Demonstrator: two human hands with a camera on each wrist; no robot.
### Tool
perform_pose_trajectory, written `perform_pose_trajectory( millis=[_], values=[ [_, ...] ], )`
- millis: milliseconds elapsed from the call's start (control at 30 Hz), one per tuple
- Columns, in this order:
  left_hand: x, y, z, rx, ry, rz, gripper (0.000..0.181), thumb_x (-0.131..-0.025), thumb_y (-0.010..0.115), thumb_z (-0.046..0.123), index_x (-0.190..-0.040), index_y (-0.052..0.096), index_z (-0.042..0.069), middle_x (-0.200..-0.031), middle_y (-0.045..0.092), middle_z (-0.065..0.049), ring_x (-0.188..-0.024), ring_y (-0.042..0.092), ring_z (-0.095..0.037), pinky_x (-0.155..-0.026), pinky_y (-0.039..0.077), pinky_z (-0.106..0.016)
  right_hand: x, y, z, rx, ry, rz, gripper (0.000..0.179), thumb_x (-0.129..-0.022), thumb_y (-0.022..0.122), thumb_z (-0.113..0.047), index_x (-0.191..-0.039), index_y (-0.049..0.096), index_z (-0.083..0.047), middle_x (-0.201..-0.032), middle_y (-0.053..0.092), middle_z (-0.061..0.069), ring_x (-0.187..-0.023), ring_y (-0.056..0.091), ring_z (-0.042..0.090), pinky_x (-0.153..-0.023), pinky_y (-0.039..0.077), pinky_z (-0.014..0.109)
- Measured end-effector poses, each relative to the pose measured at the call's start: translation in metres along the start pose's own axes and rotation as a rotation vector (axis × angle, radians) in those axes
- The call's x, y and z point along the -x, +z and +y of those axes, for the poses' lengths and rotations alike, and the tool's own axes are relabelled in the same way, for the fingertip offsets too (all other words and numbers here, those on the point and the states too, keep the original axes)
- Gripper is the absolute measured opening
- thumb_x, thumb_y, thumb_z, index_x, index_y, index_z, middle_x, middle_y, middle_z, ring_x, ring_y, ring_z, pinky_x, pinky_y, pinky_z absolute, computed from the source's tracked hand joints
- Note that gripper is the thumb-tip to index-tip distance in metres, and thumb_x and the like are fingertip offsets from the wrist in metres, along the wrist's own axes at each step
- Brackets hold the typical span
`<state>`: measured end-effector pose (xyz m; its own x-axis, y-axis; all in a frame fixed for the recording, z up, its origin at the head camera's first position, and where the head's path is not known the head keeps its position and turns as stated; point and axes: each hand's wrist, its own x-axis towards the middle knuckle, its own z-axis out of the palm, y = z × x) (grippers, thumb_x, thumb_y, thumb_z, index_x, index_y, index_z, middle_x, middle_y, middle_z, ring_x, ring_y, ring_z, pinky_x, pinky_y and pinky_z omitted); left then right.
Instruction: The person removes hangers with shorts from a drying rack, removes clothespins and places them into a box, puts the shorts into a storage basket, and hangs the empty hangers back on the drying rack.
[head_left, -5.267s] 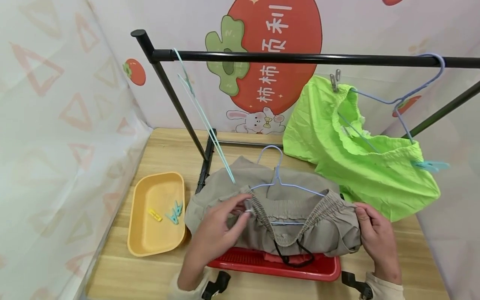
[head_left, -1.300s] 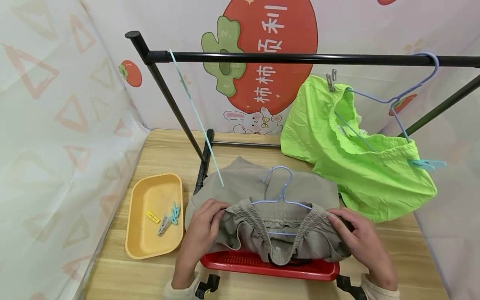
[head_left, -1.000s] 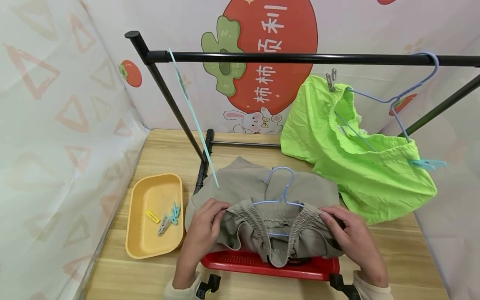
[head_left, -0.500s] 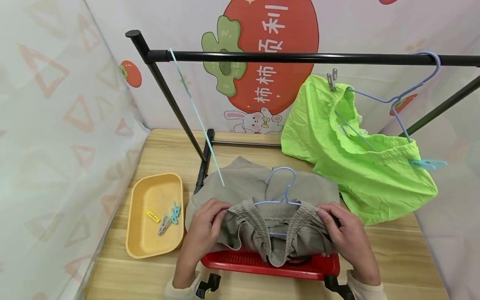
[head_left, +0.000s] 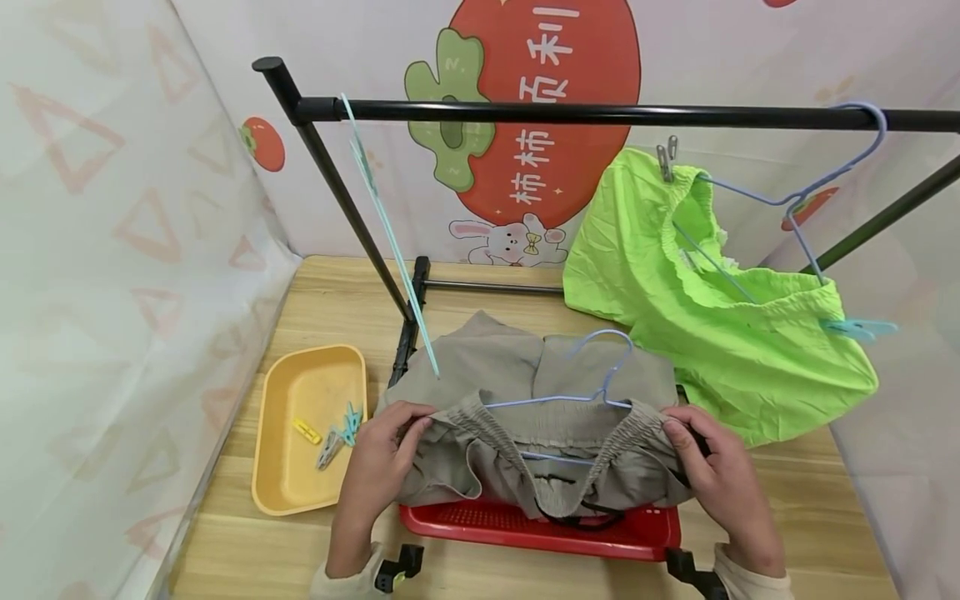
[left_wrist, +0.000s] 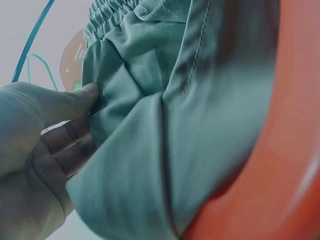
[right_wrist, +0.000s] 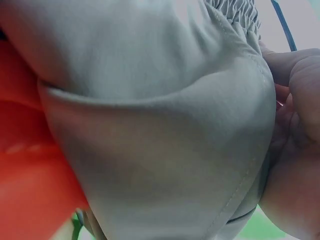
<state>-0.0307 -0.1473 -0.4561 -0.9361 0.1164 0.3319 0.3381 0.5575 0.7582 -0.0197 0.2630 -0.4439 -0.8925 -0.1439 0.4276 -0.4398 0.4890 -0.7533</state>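
Observation:
Grey-brown pants (head_left: 480, 358) with a gathered elastic waistband and black drawstring lie over a red basket (head_left: 525, 533). Inside the waist opening sits a pale purple wire hanger (head_left: 555, 400), its hook leaning right over the fabric. My left hand (head_left: 378, 467) pinches the left side of the waist between thumb and fingers; the left wrist view shows the thumb (left_wrist: 75, 102) on the cloth. At the opposite side my right hand (head_left: 723, 483) pinches the waist the same way, the fingers partly hidden behind fabric in the right wrist view. The waistband is stretched between both hands.
A yellow basin (head_left: 277, 467) at left holds yellow, grey and teal clothespins. Overhead runs a black rack bar (head_left: 525, 112) with an edge-on teal hanger (head_left: 390, 229) at left. Bright green shorts (head_left: 645, 242) hang at right on a purple hanger, with a clip at each side.
A grey clothespin went from my left hand to the basin. Since half a second ago, my hands have moved apart, widening the waist, and the hanger has shifted and tilted right.

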Motion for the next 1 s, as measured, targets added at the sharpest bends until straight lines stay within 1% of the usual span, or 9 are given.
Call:
perform_pose_trajectory(
  millis=[67, 233, 300, 433, 533, 733, 867, 933, 1000],
  values=[
    [0.000, -0.002, -0.002, 0.001, -0.013, 0.012, 0.016, -0.093, 0.074, -0.002, -0.102, 0.076, 0.011, -0.099, 0.073, 0.004, -0.086, 0.068, -0.009, -0.071, 0.058, -0.031, 0.001, -0.005, 0.001, -0.005, 0.003, 0.000, 0.028, -0.092, 0.058, 0.022, -0.109, 0.070, 0.003, -0.104, 0.069, 0.001, -0.092, 0.062, 0.006, -0.081, 0.046, 0.014],
    [0.002, -0.009, -0.007, -0.032, -0.064, 0.051, 0.015, -0.092, 0.074, -0.006, -0.098, 0.075, 0.007, -0.093, 0.072, 0.001, -0.081, 0.068, -0.010, -0.067, 0.058, -0.031, 0.005, -0.014, 0.000, -0.030, 0.057, 0.026, 0.025, -0.096, 0.053, 0.021, -0.109, 0.069, 0.006, -0.101, 0.069, 0.001, -0.087, 0.061, 0.008, -0.077, 0.046, 0.016],
    [0.003, -0.011, -0.009, -0.042, -0.079, 0.057, 0.015, -0.091, 0.074, -0.007, -0.097, 0.075, 0.007, -0.091, 0.071, 0.001, -0.078, 0.067, -0.010, -0.065, 0.057, -0.030, 0.006, -0.016, 0.000, -0.081, 0.061, 0.057, 0.023, -0.097, 0.050, 0.021, -0.109, 0.067, 0.011, -0.101, 0.069, 0.000, -0.087, 0.062, 0.008, -0.077, 0.047, 0.016],
    [0.005, -0.010, -0.010, -0.039, -0.088, 0.025, 0.015, -0.091, 0.074, -0.007, -0.097, 0.074, 0.007, -0.089, 0.070, 0.002, -0.076, 0.066, -0.009, -0.064, 0.056, -0.029, 0.007, -0.016, 0.004, -0.222, -0.004, 0.130, 0.021, -0.096, 0.046, 0.024, -0.108, 0.063, 0.020, -0.103, 0.069, 0.005, -0.089, 0.064, 0.009, -0.079, 0.048, 0.016],
    [0.007, -0.007, -0.009, -0.027, -0.083, -0.025, 0.012, -0.094, 0.073, -0.002, -0.098, 0.075, 0.009, -0.090, 0.071, 0.003, -0.077, 0.065, -0.007, -0.066, 0.056, -0.029, 0.008, -0.016, 0.008, -0.275, -0.039, 0.135, 0.021, -0.095, 0.046, 0.026, -0.107, 0.063, 0.021, -0.103, 0.069, 0.008, -0.091, 0.063, 0.011, -0.080, 0.048, 0.016],
    [0.005, 0.001, -0.001, 0.014, -0.065, -0.115, 0.009, -0.096, 0.073, 0.004, -0.099, 0.076, 0.013, -0.092, 0.071, 0.007, -0.077, 0.063, -0.004, -0.066, 0.055, -0.027, 0.008, -0.018, 0.007, -0.197, -0.045, 0.069, 0.027, -0.090, 0.052, 0.028, -0.105, 0.069, 0.013, -0.095, 0.069, 0.009, -0.084, 0.062, 0.012, -0.074, 0.048, 0.017],
    [0.002, 0.006, 0.004, 0.033, -0.062, -0.157, 0.007, -0.097, 0.073, 0.006, -0.100, 0.075, 0.012, -0.091, 0.070, 0.007, -0.077, 0.062, -0.006, -0.066, 0.054, -0.027, 0.006, -0.019, 0.002, -0.112, -0.006, 0.005, 0.031, -0.090, 0.056, 0.026, -0.106, 0.071, 0.006, -0.094, 0.070, 0.007, -0.083, 0.063, 0.011, -0.075, 0.049, 0.017],
    [0.001, 0.007, 0.006, 0.057, -0.070, -0.164, 0.009, -0.098, 0.072, 0.007, -0.107, 0.073, 0.010, -0.095, 0.070, 0.005, -0.082, 0.064, -0.007, -0.068, 0.056, -0.028, 0.006, -0.019, 0.001, -0.080, 0.022, -0.019, 0.031, -0.090, 0.057, 0.025, -0.107, 0.072, 0.003, -0.095, 0.070, 0.005, -0.084, 0.063, 0.010, -0.076, 0.049, 0.017],
    [0.000, 0.007, 0.007, 0.086, -0.079, -0.157, 0.020, -0.099, 0.071, 0.007, -0.119, 0.069, 0.007, -0.101, 0.071, 0.001, -0.088, 0.067, -0.009, -0.073, 0.058, -0.030, 0.006, -0.020, 0.001, -0.069, 0.036, -0.035, 0.031, -0.091, 0.057, 0.024, -0.107, 0.072, 0.002, -0.096, 0.070, 0.004, -0.084, 0.063, 0.010, -0.076, 0.049, 0.017]
  ],
)
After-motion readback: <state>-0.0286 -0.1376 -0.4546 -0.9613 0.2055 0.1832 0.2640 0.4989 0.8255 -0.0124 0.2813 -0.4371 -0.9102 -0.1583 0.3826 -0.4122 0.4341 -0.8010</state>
